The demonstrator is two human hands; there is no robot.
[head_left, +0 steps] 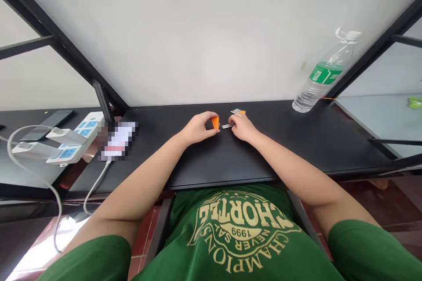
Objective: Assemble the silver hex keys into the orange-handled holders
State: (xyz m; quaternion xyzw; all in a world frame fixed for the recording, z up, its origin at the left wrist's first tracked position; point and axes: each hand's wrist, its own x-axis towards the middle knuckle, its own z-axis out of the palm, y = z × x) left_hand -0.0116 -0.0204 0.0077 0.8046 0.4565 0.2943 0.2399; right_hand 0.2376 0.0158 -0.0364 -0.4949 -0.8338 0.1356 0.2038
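My left hand (pixel 199 127) is above the middle of a black desk, thumb and fingers closed on a small orange piece (pixel 215 123). Thin dark and silvery sticks (pixel 227 126) reach from beside that piece toward my right hand (pixel 243 126). The right fingers are bent down over the sticks' other end, and the fingertips are partly hidden. Just beyond that hand lies a white-striped bundle (pixel 236 111) with an orange part at its right. These things are too small to name exactly.
A water bottle (pixel 325 72) with a green label stands at the back right. On the left are a blurred phone (pixel 119 140) on a white cable, a power strip (pixel 77 138) with plugs, and a dark phone (pixel 49 124). Black frame bars flank the desk (pixel 224 167).
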